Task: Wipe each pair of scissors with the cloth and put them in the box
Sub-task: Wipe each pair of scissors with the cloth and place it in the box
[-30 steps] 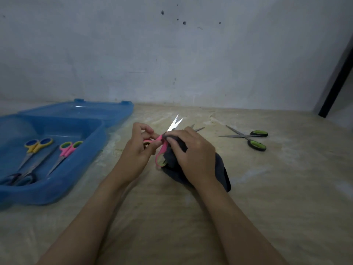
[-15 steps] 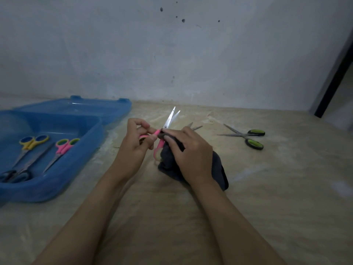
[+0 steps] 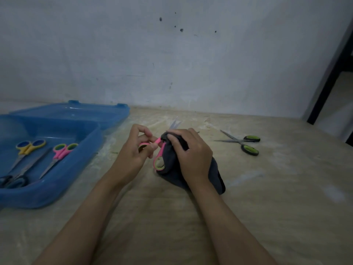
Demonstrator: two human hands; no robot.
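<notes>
I can read no text, label, brand, number or sign anywhere in my view; nothing legible stands on any surface I see.

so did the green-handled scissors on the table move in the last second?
No. The green-handled scissors lie open in the same spot and pose on the table, right of the hands; small frame shifts match the camera's.

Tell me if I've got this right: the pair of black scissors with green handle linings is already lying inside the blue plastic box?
Not quite. In the head view the pair of black scissors with green handle linings lies on the beige table, to the right of the hands, well apart from the blue plastic box.
</notes>
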